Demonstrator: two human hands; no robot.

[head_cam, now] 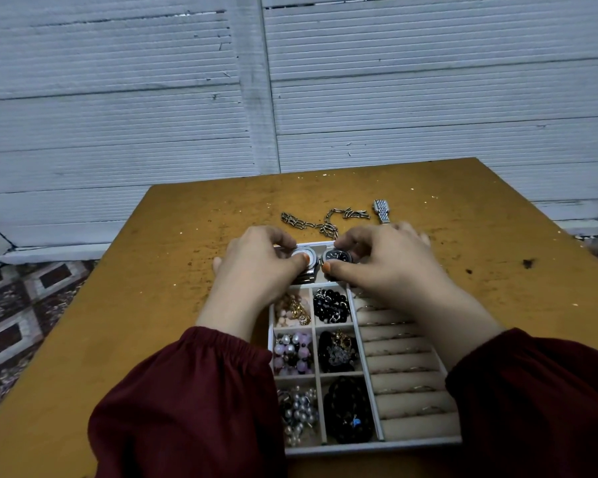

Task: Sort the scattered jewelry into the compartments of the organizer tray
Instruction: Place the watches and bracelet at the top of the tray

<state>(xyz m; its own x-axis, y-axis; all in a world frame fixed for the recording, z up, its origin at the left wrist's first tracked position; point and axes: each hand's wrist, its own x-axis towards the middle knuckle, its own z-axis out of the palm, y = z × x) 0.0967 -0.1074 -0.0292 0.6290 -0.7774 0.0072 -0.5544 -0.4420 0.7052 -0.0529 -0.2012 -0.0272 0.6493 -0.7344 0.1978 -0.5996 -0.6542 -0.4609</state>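
Observation:
The white organizer tray (373,448) lies on the table in front of me. Its small compartments hold bead and pearl bracelets, and ring rolls (404,363) fill its right side. Over the tray's far compartment my left hand (256,267) pinches a white-faced watch (306,258). Right beside it, my right hand (380,263) pinches a dark-faced watch (339,256). Beyond the tray, a silver chain (321,220) and a silver watch band (381,210) lie loose on the table.
The worn yellow table (152,288) stands against a white ribbed wall (290,81). Patterned floor tiles (11,315) show at the left. My dark red sleeves cover the tray's near corners.

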